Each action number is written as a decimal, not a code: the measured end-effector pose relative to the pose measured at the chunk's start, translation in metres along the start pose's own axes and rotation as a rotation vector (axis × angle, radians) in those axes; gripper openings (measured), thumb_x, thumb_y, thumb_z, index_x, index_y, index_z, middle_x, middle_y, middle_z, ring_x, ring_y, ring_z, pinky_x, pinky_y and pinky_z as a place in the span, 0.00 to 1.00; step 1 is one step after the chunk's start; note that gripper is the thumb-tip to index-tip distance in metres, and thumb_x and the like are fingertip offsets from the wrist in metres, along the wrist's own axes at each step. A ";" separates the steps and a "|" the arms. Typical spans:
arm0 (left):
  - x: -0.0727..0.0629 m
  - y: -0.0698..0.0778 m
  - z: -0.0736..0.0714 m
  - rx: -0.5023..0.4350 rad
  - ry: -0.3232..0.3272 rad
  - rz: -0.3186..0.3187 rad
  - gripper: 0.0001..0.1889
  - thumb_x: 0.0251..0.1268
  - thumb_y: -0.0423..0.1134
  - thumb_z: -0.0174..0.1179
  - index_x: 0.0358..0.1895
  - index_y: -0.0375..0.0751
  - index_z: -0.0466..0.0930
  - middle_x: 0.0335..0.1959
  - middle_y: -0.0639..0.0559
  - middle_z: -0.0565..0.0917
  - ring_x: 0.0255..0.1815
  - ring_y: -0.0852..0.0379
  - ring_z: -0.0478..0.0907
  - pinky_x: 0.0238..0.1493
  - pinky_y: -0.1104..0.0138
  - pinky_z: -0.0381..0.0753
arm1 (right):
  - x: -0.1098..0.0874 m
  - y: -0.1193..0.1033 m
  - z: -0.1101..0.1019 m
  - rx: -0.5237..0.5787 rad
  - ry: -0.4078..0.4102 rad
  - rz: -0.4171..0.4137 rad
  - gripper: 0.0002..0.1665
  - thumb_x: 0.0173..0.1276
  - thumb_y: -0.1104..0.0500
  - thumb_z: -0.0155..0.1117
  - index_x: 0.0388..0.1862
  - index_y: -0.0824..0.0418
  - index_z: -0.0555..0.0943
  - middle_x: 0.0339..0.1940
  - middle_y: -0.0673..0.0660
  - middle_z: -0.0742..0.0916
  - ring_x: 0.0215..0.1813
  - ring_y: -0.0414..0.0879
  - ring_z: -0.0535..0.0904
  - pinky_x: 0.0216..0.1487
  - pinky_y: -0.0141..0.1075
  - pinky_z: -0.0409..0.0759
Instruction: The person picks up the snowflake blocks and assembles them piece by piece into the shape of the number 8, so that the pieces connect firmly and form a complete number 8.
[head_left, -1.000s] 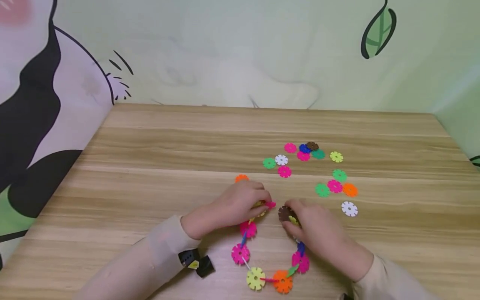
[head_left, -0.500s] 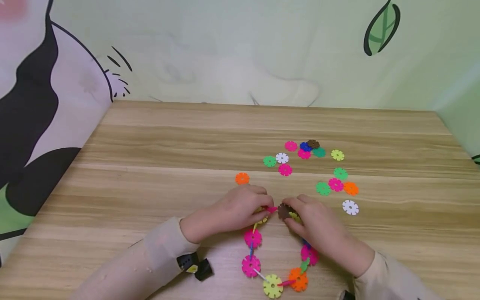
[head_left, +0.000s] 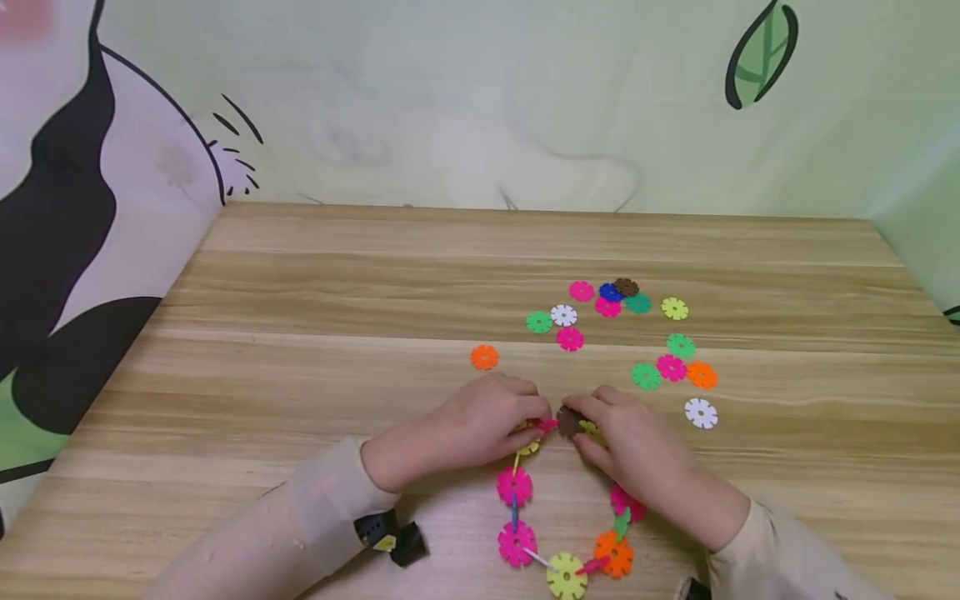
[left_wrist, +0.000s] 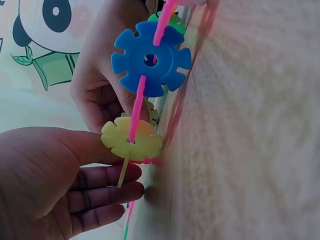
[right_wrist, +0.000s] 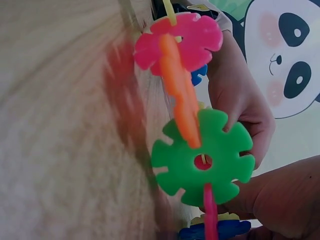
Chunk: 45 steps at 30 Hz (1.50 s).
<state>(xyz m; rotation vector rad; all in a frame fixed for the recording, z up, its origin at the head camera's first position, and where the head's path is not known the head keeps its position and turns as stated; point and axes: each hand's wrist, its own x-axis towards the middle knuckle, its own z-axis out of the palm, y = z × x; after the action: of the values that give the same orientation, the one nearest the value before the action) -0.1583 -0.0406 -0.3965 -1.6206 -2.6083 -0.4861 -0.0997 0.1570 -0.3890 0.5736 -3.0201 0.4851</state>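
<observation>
My left hand [head_left: 487, 421] pinches the end of a chain of notched plastic snowflake discs, with a pink disc [head_left: 550, 425] poking out past its fingertips. My right hand [head_left: 641, 442] grips the other end, where a brown disc [head_left: 567, 421] shows between thumb and forefinger. The edges of these two discs meet or nearly meet. Below the hands the chain hangs round in a loop through a yellow disc [head_left: 567, 575] and an orange disc [head_left: 614, 554]. In the left wrist view, a yellow disc [left_wrist: 131, 138] sits by the left thumb. A green disc [right_wrist: 202, 157] fills the middle of the right wrist view.
Several loose discs lie farther back on the wooden table [head_left: 337, 275], among them a white disc [head_left: 701, 413] right of my right hand. A loose orange disc [head_left: 484, 357] lies just beyond my left hand. The painted wall [head_left: 450, 100] stands behind the table.
The lower part of the chain has swung to the right. My left hand has come slightly nearer and lower, so the pink disc is closer to the brown one. The loose orange disc is now uncovered.
</observation>
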 end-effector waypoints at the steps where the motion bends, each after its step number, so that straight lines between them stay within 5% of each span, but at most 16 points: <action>1: 0.000 0.000 0.000 0.003 0.000 0.002 0.02 0.64 0.40 0.62 0.34 0.47 0.83 0.29 0.57 0.82 0.31 0.61 0.79 0.39 0.69 0.77 | 0.000 0.000 0.000 0.000 -0.002 -0.003 0.20 0.61 0.59 0.69 0.52 0.61 0.82 0.37 0.53 0.84 0.37 0.44 0.80 0.40 0.40 0.83; 19: -0.001 0.000 -0.001 -0.070 -0.035 -0.062 0.04 0.66 0.38 0.60 0.38 0.47 0.83 0.31 0.55 0.83 0.32 0.61 0.78 0.39 0.70 0.77 | 0.002 0.005 0.003 0.071 -0.002 -0.024 0.22 0.59 0.52 0.72 0.49 0.60 0.83 0.35 0.50 0.84 0.36 0.39 0.78 0.40 0.35 0.82; 24: 0.000 -0.002 -0.002 -0.124 -0.023 -0.178 0.05 0.66 0.39 0.60 0.41 0.47 0.84 0.33 0.54 0.83 0.31 0.60 0.76 0.34 0.73 0.74 | 0.001 0.004 0.002 -0.020 0.014 0.024 0.15 0.57 0.50 0.72 0.40 0.57 0.83 0.30 0.48 0.81 0.29 0.39 0.73 0.29 0.31 0.75; 30: 0.001 -0.011 -0.003 -0.128 -0.010 -0.354 0.07 0.67 0.41 0.60 0.43 0.47 0.84 0.35 0.54 0.83 0.30 0.61 0.74 0.32 0.71 0.74 | -0.001 0.000 -0.003 -0.128 -0.061 0.081 0.18 0.56 0.45 0.72 0.32 0.56 0.79 0.26 0.49 0.75 0.25 0.40 0.67 0.23 0.30 0.66; 38: 0.002 -0.023 -0.007 -0.168 -0.020 -0.417 0.11 0.68 0.44 0.58 0.47 0.44 0.82 0.35 0.53 0.83 0.31 0.61 0.76 0.35 0.69 0.76 | -0.003 -0.003 -0.007 -0.105 -0.100 0.098 0.20 0.57 0.40 0.69 0.24 0.52 0.75 0.22 0.46 0.74 0.22 0.38 0.66 0.21 0.29 0.63; 45: 0.002 -0.019 -0.023 -0.114 -0.048 -0.485 0.15 0.69 0.46 0.57 0.50 0.41 0.80 0.26 0.53 0.80 0.26 0.60 0.73 0.29 0.68 0.73 | 0.000 0.003 -0.013 -0.103 -0.042 0.071 0.16 0.63 0.45 0.66 0.29 0.56 0.81 0.23 0.48 0.77 0.22 0.39 0.68 0.22 0.31 0.67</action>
<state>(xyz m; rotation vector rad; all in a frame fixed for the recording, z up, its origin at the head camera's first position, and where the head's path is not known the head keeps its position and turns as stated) -0.1793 -0.0532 -0.3792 -1.0143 -3.0601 -0.6269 -0.1009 0.1633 -0.3779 0.4779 -3.0919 0.3220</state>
